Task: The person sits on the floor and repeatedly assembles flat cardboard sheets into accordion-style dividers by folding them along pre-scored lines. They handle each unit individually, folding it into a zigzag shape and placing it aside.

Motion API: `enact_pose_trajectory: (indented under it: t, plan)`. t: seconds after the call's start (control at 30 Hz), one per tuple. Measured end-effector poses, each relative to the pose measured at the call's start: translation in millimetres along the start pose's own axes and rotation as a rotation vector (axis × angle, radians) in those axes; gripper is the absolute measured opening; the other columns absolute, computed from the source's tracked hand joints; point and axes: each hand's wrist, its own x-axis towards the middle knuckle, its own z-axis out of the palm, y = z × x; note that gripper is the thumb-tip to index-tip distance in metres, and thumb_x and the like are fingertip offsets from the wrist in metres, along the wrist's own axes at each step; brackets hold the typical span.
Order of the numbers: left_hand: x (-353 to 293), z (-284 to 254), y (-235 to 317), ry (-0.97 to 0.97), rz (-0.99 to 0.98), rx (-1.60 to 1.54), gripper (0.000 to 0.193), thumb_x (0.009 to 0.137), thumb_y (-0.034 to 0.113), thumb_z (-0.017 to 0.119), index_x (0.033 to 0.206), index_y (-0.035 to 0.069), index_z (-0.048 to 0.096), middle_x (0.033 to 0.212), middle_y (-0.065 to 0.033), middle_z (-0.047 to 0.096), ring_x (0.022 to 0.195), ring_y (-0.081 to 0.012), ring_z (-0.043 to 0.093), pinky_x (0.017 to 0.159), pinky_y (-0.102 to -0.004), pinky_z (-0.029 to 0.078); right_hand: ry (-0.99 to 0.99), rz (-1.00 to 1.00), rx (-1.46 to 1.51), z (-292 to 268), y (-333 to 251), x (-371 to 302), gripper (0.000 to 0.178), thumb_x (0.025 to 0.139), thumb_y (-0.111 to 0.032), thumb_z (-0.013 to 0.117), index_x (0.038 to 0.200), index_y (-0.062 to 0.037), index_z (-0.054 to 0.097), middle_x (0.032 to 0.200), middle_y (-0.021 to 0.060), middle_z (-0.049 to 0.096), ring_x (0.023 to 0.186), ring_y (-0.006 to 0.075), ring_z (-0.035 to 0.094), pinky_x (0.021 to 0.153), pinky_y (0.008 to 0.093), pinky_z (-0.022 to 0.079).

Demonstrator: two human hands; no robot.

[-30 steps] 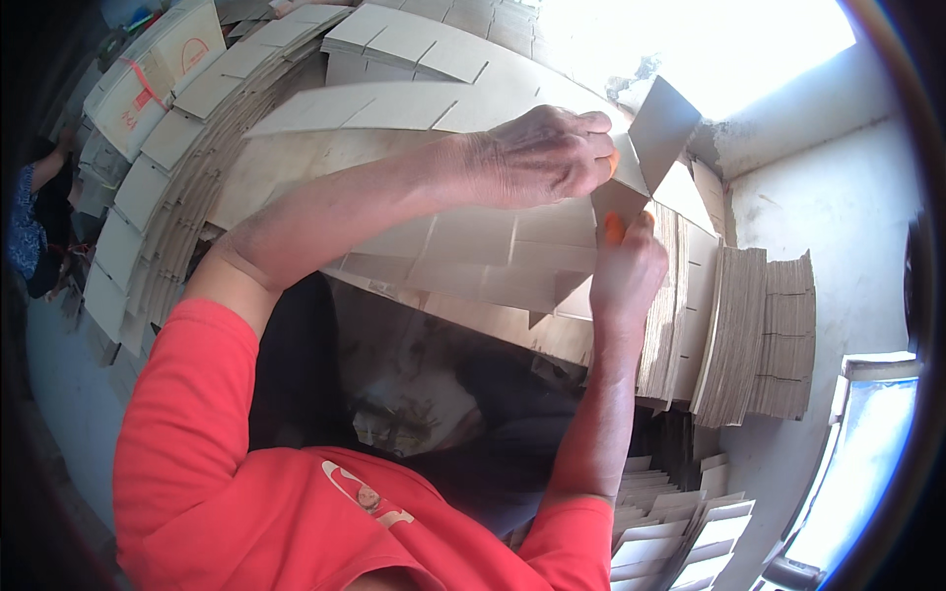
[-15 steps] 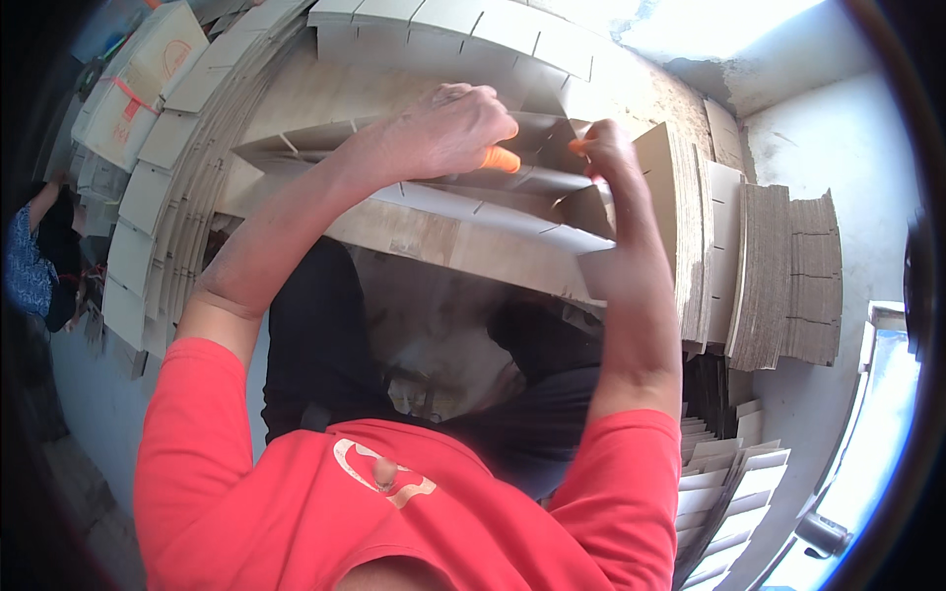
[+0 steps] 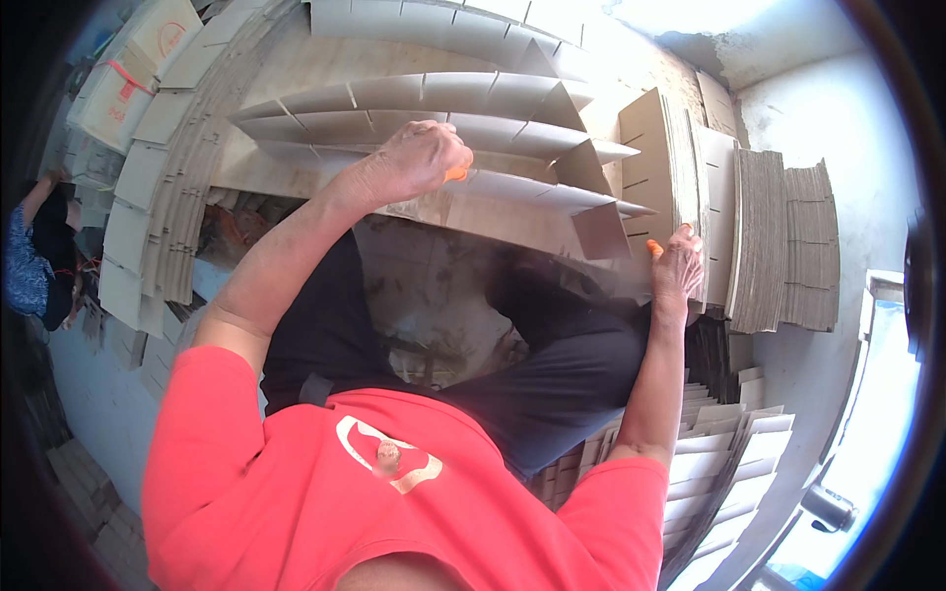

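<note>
On the board stand long slotted cardboard strips, on edge and joined at their right end by short cross pieces. My left hand is closed over the nearest long strip, near its middle, with an orange cover showing on a digit. At the right, my right hand grips the near end of a stack of slotted cardboard strips. Orange covers sit on its thumb and a fingertip. Its palm hides how many strips it pinches.
More cardboard stacks stand at the right by the wall. Fanned cardboard pieces lie low at the right. Tall piles of strips line the left, beside a white box with red tape. Another person is at the far left.
My right hand has left the cross pieces and moved right and nearer to the stack. My left hand has shifted left and slightly nearer. The joined strips now show more clearly.
</note>
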Motion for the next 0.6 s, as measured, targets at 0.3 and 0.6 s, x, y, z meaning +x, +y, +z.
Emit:
enact_pose_trajectory:
  t: [0.3,0.6]
  plan:
    - [-11,9,2,-0.052,-0.121,0.031,0.017,0.080,0.020,0.068,0.082,0.004,0.067,0.073,-0.0099,0.063,0.078,-0.0266,0.062,0.072,-0.0384,0.050,0.165,0.041,0.181,17,14,7,0.028,0.091,-0.032,0.061,0.092,-0.0057,0.052,0.071,0.0170,0.065,0.068,0.0362,0.065,0.060,0.0465,0.050]
    - [-18,20,-1,-0.025,-0.130,-0.057,0.015,0.079,0.018,0.068,0.086,0.004,0.067,0.073,-0.0100,0.062,0.078,-0.0271,0.062,0.069,-0.0398,0.049,0.432,-0.010,0.936,-114,-19,-3,0.033,0.091,-0.015,0.065,0.122,-0.0053,0.057,0.091,0.0105,0.070,0.078,0.0135,0.067,0.064,0.0271,0.054]
